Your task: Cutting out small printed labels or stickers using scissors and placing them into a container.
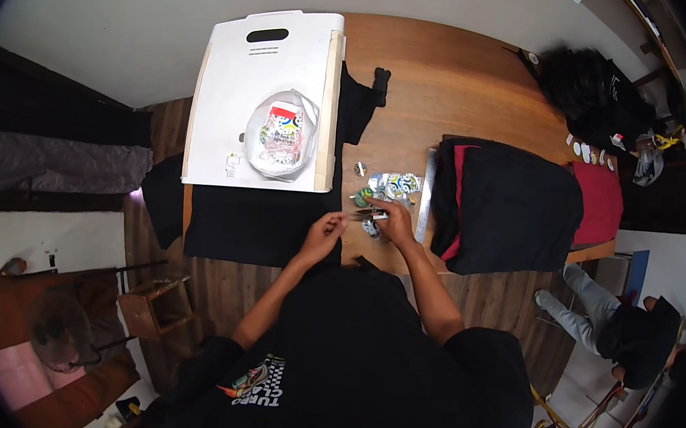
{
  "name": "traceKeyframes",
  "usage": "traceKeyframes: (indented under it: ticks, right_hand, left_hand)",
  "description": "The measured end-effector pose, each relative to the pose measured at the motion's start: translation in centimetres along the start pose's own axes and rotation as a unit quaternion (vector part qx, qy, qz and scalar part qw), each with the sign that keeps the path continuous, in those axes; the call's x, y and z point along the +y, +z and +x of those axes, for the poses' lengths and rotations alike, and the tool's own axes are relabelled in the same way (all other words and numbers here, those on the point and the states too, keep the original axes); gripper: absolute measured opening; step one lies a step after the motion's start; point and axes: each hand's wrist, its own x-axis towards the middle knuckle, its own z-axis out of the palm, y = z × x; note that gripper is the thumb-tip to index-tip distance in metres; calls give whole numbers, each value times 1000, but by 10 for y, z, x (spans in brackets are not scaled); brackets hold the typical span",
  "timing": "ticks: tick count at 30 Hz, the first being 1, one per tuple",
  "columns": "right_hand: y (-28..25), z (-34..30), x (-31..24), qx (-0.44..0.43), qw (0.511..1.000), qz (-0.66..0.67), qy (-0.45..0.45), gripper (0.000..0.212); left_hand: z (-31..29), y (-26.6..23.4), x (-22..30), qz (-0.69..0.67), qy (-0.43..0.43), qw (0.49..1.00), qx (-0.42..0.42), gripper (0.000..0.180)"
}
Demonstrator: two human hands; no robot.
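Observation:
My right hand (396, 222) is closed around a small dark tool (370, 214), perhaps snips or a pen; its kind is too small to make out. Just left of it, my left hand (324, 234) has its thumb and fingers pinched together near the tool's tip, and what they hold is unclear. A green round patch or sticker (364, 195) lies by the right fingers. Beyond that hand sits a heap of colourful printed pieces (402, 185). Black fabric (252, 218), seemingly a garment, is spread beside my left hand, partly under a white board (230, 96).
A plastic bag of printed pieces (284, 138) rests on the board. A metal ruler (427, 193) lies beside a stack of folded black and red fabric (509, 205). Black bags (594, 90) stand at the table's (455, 76) far right. Another person (637, 337) is at the right.

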Motion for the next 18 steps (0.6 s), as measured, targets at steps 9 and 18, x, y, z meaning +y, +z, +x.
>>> traceKeyframes:
  ticks: [9,18]
  right_hand:
    - [27,1,23,102,981,98,135,45]
    - [36,23,34,87,970,-10,226,38]
  left_hand:
    - [19,16,-8,-162,-93,980,67,25]
    - [-43,-46,-39,-28,-61,998,1,22]
